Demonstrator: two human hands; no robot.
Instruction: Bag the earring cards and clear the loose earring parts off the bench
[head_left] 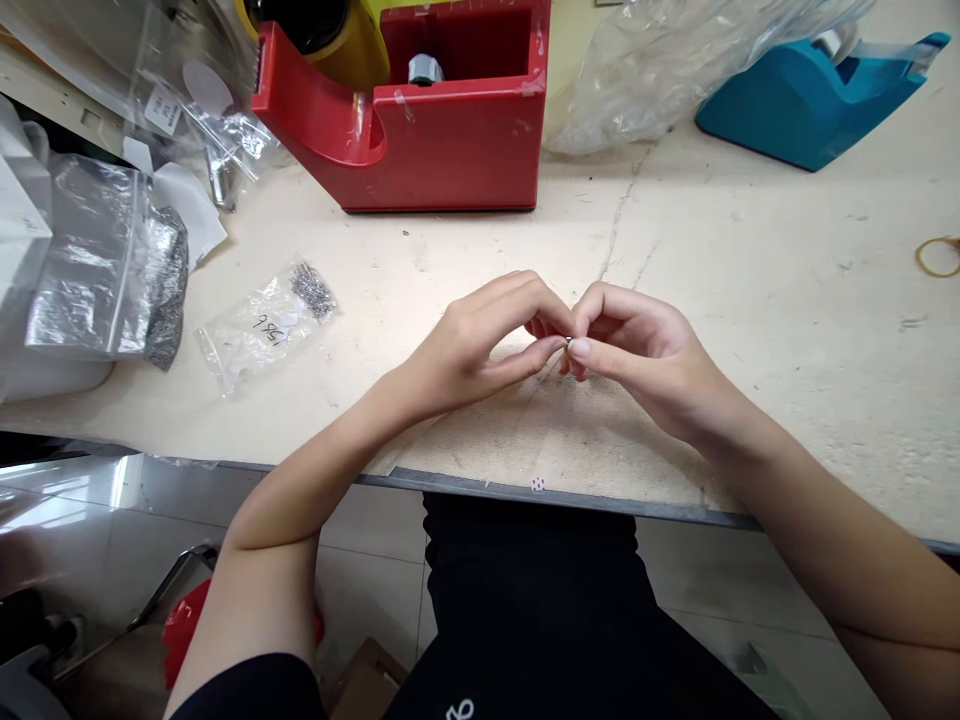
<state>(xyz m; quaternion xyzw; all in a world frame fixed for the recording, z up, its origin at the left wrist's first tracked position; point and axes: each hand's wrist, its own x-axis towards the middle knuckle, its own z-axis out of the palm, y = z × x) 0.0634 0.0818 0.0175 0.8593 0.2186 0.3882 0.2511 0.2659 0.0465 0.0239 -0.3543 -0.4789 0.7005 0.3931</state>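
Note:
My left hand [495, 330] and my right hand [645, 350] meet fingertip to fingertip a little above the pale tabletop. Between them sits a tiny dark, shiny metal piece [568, 340], mostly covered by the fingers, so its kind does not show. Both hands pinch at it with thumb and index finger. Left of the hands lies a small clear zip bag [262, 330] with handwritten marks and a cluster of tiny dark parts [313, 290] at its upper end.
A red tape dispenser [450, 150] stands beyond the hands, with a teal tape dispenser [810, 105] at far right. Clear plastic wrapping [660, 70] lies between them. A larger zip bag [90, 260] of grey material sits at left. A yellow rubber band [937, 257] rests near the right edge.

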